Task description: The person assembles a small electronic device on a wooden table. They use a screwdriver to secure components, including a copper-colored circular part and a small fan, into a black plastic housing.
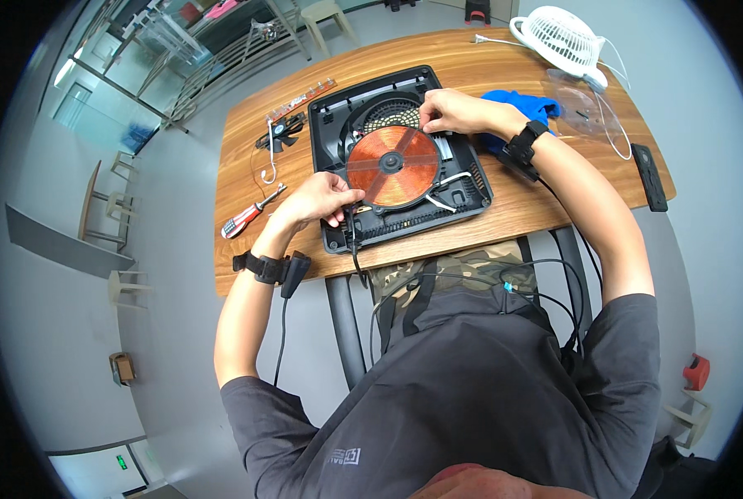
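An opened black induction cooker housing (463,200) lies on the wooden table in front of me. Inside it sits a round copper coil (404,179) with a dark hub at its centre. My left hand (325,200) pinches at the coil's lower left edge, beside a black cord (354,241) that runs off the housing's near side. At the upper right edge of the coil, my right hand (454,112) has its fingers closed on the rim; its fingertips are partly hidden. White wires (450,180) show by the coil's right side.
Left of the housing lie a red-handled screwdriver (253,212), a small black fan (284,131) and a narrow board strip (302,98). A blue cloth (525,104), clear plastic bag (577,108), white fan (561,40) and long black bar (650,177) are on the right.
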`<state>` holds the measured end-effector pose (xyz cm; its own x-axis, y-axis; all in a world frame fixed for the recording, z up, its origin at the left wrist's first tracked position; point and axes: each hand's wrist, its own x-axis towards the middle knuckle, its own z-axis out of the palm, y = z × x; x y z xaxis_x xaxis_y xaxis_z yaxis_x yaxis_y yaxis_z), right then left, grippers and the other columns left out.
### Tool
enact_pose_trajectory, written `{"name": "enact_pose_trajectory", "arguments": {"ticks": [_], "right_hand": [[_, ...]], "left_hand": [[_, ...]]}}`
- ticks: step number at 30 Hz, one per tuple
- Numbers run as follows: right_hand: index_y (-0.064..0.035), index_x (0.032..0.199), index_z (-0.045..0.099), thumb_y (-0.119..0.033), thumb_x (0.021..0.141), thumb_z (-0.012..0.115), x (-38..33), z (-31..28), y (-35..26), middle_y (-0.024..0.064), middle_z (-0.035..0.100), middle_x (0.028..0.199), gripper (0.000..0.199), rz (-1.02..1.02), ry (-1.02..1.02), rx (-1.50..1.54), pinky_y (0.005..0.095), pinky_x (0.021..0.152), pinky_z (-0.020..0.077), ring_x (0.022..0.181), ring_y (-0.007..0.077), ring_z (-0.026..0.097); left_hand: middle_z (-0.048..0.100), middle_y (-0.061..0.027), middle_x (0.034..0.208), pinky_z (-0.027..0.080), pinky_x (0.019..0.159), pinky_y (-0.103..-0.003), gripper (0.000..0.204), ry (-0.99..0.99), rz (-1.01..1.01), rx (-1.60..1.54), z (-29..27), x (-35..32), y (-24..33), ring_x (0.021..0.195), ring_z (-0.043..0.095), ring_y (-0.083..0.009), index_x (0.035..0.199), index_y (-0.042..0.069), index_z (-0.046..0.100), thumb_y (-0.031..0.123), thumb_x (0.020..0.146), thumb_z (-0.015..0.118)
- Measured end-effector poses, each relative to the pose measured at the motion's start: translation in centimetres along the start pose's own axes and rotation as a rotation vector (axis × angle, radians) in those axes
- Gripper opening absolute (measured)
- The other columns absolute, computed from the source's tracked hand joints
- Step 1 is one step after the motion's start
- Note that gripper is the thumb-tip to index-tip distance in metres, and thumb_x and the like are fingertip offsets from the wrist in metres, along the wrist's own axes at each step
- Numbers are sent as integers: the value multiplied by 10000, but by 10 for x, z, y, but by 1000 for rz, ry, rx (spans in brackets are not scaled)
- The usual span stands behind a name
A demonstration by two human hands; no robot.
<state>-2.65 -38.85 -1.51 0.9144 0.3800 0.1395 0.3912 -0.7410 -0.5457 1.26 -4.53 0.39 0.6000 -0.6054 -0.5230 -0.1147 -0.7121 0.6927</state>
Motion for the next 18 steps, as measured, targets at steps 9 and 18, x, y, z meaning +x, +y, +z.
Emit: {"name": "enact_pose_trajectory", "arguments": {"ticks": [9,18], "right_hand": [[-37,974,721,-192,915,720,-8,2,-4,126,650,958,165,82,7,57,382,828,499,930,266,630],[-45,1020,712,-265,952,680,-1,-5,-14,131,607,995,232,88,-51,-111,384,907,492,1003,280,600]], "left_hand": [[659,-6,709,459,449,-191,319,-6,-1,-27,-2,1,-2,543,586,-57,833,58,614,325,935,755],[615,50,712,370,489,-194,302,31,55,-102,-4,-2,-1,563,483,-33,870,103,621,355,911,781]]}}
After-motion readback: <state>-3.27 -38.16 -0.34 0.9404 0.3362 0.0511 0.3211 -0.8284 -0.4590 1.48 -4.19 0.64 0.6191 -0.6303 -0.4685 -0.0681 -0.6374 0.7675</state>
